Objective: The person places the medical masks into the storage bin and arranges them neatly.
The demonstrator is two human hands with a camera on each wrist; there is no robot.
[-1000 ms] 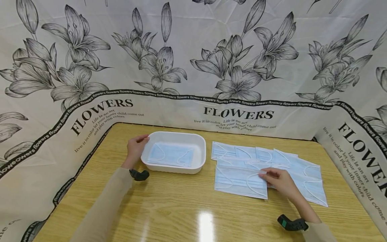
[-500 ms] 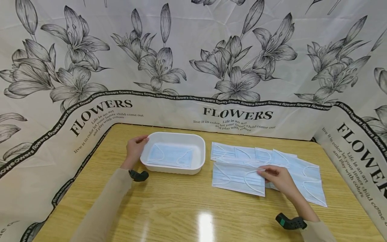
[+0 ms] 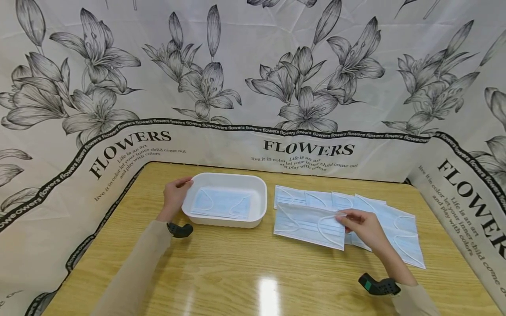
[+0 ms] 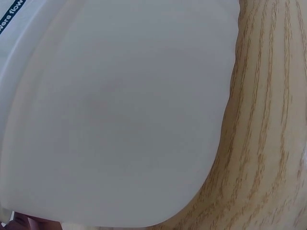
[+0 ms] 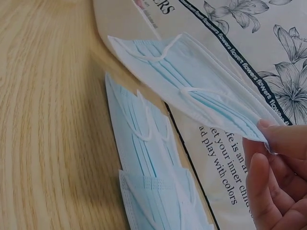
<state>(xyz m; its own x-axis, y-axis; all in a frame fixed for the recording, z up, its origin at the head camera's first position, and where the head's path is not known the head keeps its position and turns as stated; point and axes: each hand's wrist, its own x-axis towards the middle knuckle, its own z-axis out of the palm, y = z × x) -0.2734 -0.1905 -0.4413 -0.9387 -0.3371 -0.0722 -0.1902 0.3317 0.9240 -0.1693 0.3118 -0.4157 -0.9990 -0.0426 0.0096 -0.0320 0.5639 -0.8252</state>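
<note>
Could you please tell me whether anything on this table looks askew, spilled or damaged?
Nothing looks damaged or spilled. The loose masks lie overlapped in an untidy fan rather than a neat stack. The right hand pinches one mask lifted off the table; the left hand holds the white tray.

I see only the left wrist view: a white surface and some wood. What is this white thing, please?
Observer: A white tray on the table; the left hand grips its left rim.
Operator: Is something inside?
Observer: Yes, one blue mask lies flat in it.
Operator: And the right hand?
Observer: The right hand pinches the edge of another mask, lifted off the row of masks beside the tray.
</note>
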